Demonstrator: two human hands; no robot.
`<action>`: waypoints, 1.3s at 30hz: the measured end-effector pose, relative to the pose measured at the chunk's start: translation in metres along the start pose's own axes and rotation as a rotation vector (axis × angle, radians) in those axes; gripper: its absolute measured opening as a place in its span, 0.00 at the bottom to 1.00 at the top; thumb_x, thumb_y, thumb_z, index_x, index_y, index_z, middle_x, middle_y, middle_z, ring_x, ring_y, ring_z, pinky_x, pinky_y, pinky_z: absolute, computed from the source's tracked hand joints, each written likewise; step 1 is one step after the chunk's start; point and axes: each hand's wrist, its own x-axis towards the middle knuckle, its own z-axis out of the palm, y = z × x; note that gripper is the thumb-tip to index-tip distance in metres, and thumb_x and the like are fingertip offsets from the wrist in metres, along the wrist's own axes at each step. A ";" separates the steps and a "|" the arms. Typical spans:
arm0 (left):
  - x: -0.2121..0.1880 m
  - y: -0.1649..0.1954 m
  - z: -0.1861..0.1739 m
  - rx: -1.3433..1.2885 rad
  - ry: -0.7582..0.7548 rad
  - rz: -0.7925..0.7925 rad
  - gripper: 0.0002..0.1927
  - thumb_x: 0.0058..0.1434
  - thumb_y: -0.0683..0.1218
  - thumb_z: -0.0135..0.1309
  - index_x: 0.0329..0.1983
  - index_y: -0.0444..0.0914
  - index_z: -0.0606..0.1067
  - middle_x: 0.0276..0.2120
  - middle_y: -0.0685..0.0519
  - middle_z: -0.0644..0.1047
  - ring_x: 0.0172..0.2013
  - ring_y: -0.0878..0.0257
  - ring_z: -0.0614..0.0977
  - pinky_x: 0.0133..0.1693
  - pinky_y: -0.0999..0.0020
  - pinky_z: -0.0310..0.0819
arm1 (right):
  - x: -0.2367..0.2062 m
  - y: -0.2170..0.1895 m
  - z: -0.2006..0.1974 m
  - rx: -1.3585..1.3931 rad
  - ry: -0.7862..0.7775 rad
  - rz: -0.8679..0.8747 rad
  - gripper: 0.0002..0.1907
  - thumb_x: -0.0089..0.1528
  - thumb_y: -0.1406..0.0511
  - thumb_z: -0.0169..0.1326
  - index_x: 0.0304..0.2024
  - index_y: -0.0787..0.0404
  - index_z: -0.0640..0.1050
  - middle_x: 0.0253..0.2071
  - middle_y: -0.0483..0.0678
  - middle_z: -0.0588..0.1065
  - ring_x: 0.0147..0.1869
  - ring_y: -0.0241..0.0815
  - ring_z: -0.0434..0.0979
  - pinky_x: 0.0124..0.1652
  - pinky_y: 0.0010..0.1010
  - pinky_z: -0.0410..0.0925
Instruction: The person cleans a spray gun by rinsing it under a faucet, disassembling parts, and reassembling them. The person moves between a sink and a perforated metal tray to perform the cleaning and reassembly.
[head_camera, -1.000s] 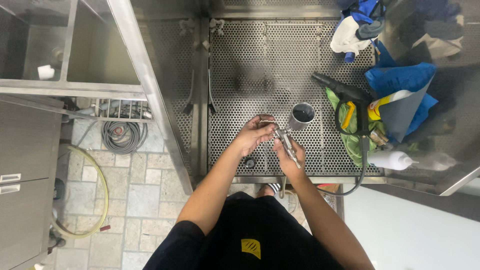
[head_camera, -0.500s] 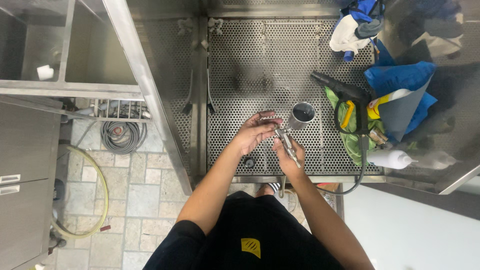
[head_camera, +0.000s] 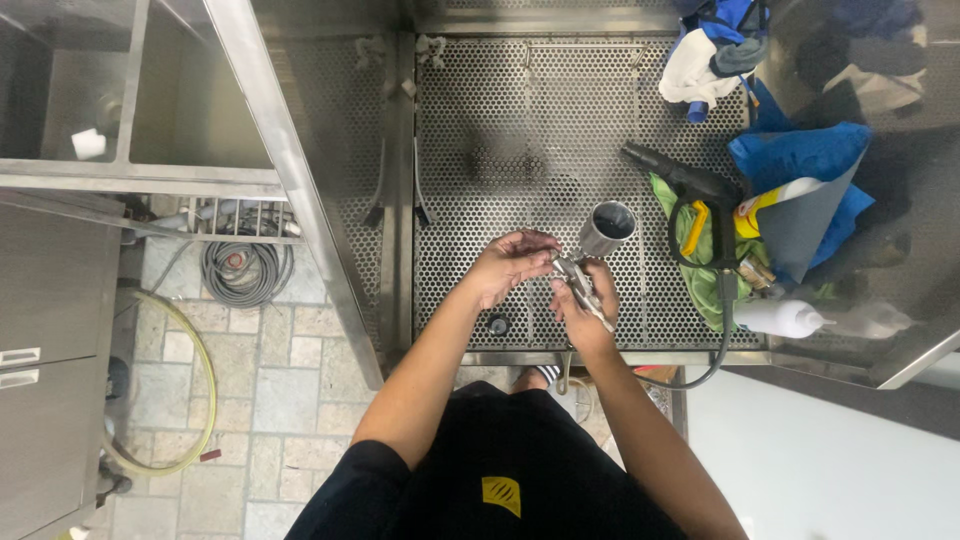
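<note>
Hands meet over the perforated steel tabletop (head_camera: 480, 120), two of them, both busy with one small metal tool (head_camera: 583, 288). The left hand (head_camera: 508, 268) curls its fingers around the upper end of the tool, pinching it near the tip. The right hand (head_camera: 582, 312) grasps the lower part, with the tool's shaft running down across its palm, so the tool lies between the two hands and is held clear of the surface.

Just beyond the hands stands one steel cup (head_camera: 606, 228), open end tilted up, close to the right hand's fingertips but apart from them. To the right lies one black spray gun (head_camera: 690, 190), its hose looping down over the front edge. One green cloth (head_camera: 700, 262) sits under it, one blue cloth (head_camera: 800, 170) further right, and one white squeeze bottle (head_camera: 782, 318) rests on its side near the edge. One small dark round piece (head_camera: 497, 325) lies on the mesh beneath the left wrist. On the floor to the left, one coil of grey hose (head_camera: 245, 268) and one yellowish hose (head_camera: 195, 400) curve over the tiles.
</note>
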 end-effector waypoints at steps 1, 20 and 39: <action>-0.001 0.001 0.001 -0.011 -0.021 0.010 0.18 0.60 0.36 0.59 0.55 0.33 0.76 0.54 0.41 0.78 0.53 0.56 0.82 0.55 0.62 0.77 | 0.001 0.002 -0.002 0.058 0.004 0.048 0.14 0.68 0.63 0.54 0.44 0.69 0.68 0.34 0.50 0.73 0.26 0.35 0.76 0.21 0.22 0.68; -0.008 -0.011 0.038 0.248 -0.097 0.372 0.14 0.62 0.30 0.57 0.49 0.33 0.75 0.48 0.48 0.81 0.58 0.58 0.81 0.58 0.61 0.80 | 0.016 0.083 -0.065 0.470 0.115 0.677 0.19 0.63 0.50 0.62 0.39 0.55 0.74 0.32 0.41 0.72 0.36 0.36 0.73 0.30 0.31 0.68; -0.015 0.012 0.078 0.869 0.262 0.103 0.10 0.66 0.46 0.62 0.44 0.36 0.79 0.35 0.48 0.82 0.36 0.59 0.83 0.42 0.66 0.77 | 0.024 0.084 -0.071 0.546 -0.007 0.661 0.20 0.63 0.48 0.58 0.31 0.55 0.72 0.32 0.45 0.77 0.33 0.37 0.77 0.28 0.29 0.67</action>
